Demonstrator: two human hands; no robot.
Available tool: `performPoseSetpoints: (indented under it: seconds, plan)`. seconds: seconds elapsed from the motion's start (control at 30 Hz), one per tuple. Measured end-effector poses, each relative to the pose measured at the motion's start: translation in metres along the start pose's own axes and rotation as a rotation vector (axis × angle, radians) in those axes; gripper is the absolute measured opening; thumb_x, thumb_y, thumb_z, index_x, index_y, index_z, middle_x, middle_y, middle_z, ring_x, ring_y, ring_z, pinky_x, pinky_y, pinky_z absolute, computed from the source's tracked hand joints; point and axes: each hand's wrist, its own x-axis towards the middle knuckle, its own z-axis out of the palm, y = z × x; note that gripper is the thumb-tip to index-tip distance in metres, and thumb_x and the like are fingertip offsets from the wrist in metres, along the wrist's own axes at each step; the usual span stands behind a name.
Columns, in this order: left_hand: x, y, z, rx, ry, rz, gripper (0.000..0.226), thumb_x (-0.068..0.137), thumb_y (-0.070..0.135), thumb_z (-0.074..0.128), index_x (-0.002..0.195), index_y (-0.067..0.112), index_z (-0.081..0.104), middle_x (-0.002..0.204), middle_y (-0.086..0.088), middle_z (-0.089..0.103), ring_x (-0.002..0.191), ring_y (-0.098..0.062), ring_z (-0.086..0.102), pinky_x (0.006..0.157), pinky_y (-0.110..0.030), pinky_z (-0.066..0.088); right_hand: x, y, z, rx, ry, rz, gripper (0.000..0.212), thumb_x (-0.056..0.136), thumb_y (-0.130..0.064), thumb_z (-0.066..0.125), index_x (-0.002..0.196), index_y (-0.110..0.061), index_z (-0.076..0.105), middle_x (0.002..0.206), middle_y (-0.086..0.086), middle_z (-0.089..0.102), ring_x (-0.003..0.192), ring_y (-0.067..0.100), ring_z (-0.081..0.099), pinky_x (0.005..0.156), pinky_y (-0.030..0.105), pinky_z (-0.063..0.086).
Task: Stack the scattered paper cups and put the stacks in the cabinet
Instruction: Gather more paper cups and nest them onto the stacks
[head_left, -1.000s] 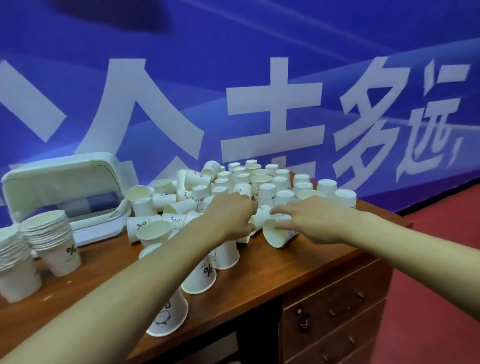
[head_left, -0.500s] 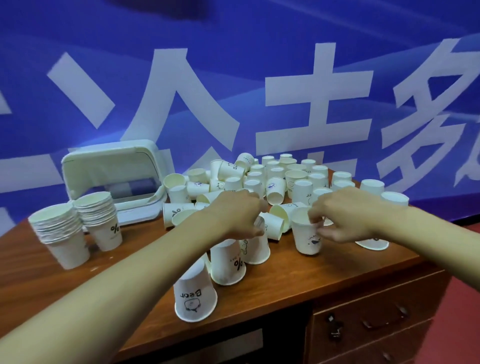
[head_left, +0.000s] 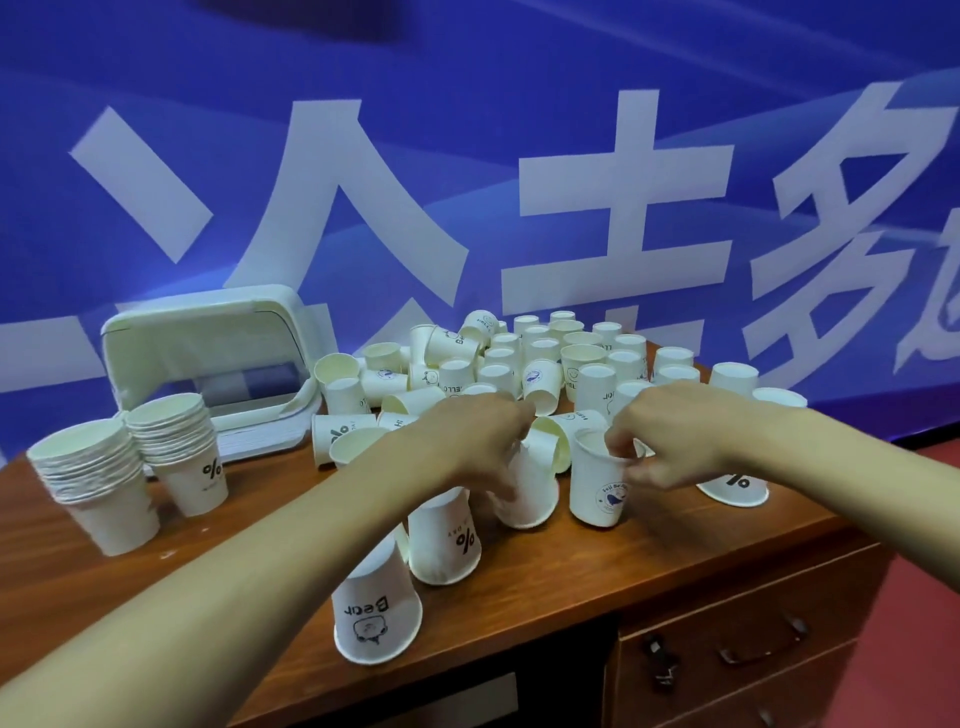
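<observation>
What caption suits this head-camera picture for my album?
Right hand pinches an upright white paper cup, left hand grips a second cup, among scattered cups on a brown wooden desk.

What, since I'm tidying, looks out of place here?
Several white paper cups lie tipped on their sides on the brown wooden desk, one between left hand and right hand; many others stand upside down.

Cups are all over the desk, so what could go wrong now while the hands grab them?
1. The Bear cup stands upside down near the front edge of the desk, close by the left forearm; a swing might knock it off.
2. The right hand pinches the blue-logo cup by its thin rim, which might crumple.
3. The left hand grips an upside-down cup among crowded loose cups; neighbours could topple.
</observation>
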Motion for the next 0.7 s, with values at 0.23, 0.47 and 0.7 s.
performPoseSetpoints:
  seconds: [0.23,0.47,0.7]
  plan:
    - [-0.012,0.029,0.019,-0.112,-0.032,-0.017,0.076,0.063,0.051,0.083,0.108,0.018,0.032,0.105,-0.001,0.058,0.091,-0.027,0.060,0.069,-0.038,0.048,0.004,-0.001,0.002,-0.019,-0.072,-0.026,0.022,0.085,-0.045,0.055,0.083,-0.025,0.064,0.085,-0.006,0.068,0.078,0.014,0.061,0.068,0.035,0.054]
    - [0.001,0.050,0.031,-0.109,-0.104,0.065,0.078,0.076,0.051,0.071,0.137,0.021,0.033,0.118,-0.006,0.056,0.100,-0.033,0.061,0.071,-0.038,0.044,-0.002,0.003,-0.011,-0.017,-0.164,0.033,0.017,0.084,-0.040,0.060,0.084,-0.024,0.066,0.081,-0.005,0.067,0.075,0.013,0.061,0.061,0.029,0.048]
    - [-0.003,0.043,0.021,-0.068,-0.011,0.059,0.060,0.084,0.059,0.063,0.125,0.020,0.044,0.122,-0.007,0.049,0.098,-0.034,0.060,0.067,-0.035,0.038,-0.007,0.008,-0.007,-0.035,-0.148,0.083,0.013,0.091,-0.036,0.058,0.085,-0.026,0.064,0.086,-0.007,0.068,0.076,0.011,0.060,0.061,0.024,0.044]
